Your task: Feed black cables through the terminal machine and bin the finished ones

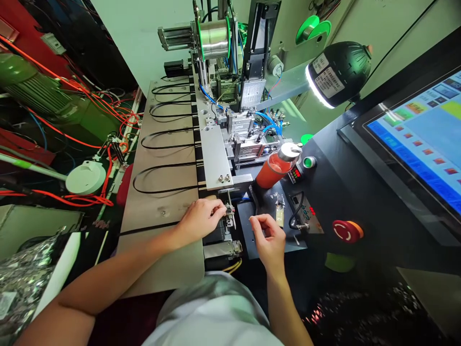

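My left hand [202, 217] reaches over the edge of the flat metal plate [154, 211]. Its thumb and forefinger are pinched against a small metal fixture [229, 215] at the machine's near end; what lies between the fingertips is hidden. To the right of the fixture, my right hand [269, 236] hovers above the dark panel with thumb and forefinger pressed together. Anything in that pinch is too small to make out. Several black cable loops [162, 166] lie in a row on the plate, their ends running under the long metal bar [216, 158].
A red bottle [272, 168] stands behind my right hand, near a small clear bag [280, 211]. Right of them are a red emergency-stop button [347, 231], a lit lamp [338, 74] and a touchscreen [425, 129]. A solder wire spool [215, 39] sits atop the machine.
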Demonstrator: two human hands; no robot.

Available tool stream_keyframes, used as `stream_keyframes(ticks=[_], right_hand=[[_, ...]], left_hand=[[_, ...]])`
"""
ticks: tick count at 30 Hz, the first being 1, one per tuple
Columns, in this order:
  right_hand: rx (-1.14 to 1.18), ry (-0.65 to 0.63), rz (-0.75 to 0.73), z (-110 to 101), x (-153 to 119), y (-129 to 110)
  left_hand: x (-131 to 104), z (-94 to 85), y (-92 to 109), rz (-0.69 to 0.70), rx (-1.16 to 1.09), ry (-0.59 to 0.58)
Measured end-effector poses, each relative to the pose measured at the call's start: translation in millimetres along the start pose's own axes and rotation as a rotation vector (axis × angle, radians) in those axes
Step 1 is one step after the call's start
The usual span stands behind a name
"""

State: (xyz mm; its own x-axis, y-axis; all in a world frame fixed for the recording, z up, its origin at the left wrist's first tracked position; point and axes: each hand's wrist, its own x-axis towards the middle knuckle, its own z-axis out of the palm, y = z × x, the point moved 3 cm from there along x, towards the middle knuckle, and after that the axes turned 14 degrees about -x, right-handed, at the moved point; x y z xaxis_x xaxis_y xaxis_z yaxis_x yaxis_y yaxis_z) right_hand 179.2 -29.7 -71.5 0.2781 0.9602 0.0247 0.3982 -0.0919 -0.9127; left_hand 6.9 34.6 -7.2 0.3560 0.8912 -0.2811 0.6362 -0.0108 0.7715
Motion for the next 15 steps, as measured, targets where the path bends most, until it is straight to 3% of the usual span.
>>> stream_keyframes(ticks=[8, 15], right_hand=[[-0.006, -0.045, -0.017, 3.6, 2.6, -0.3], [0.052, -0.228, -0.101, 17.7, 24.3, -11.7]], left_hand=[[1.7, 0.2, 4.6, -0.025, 0.069, 0.027], [5.6, 2.9, 7.8, 0.003, 0.114, 0.055]])
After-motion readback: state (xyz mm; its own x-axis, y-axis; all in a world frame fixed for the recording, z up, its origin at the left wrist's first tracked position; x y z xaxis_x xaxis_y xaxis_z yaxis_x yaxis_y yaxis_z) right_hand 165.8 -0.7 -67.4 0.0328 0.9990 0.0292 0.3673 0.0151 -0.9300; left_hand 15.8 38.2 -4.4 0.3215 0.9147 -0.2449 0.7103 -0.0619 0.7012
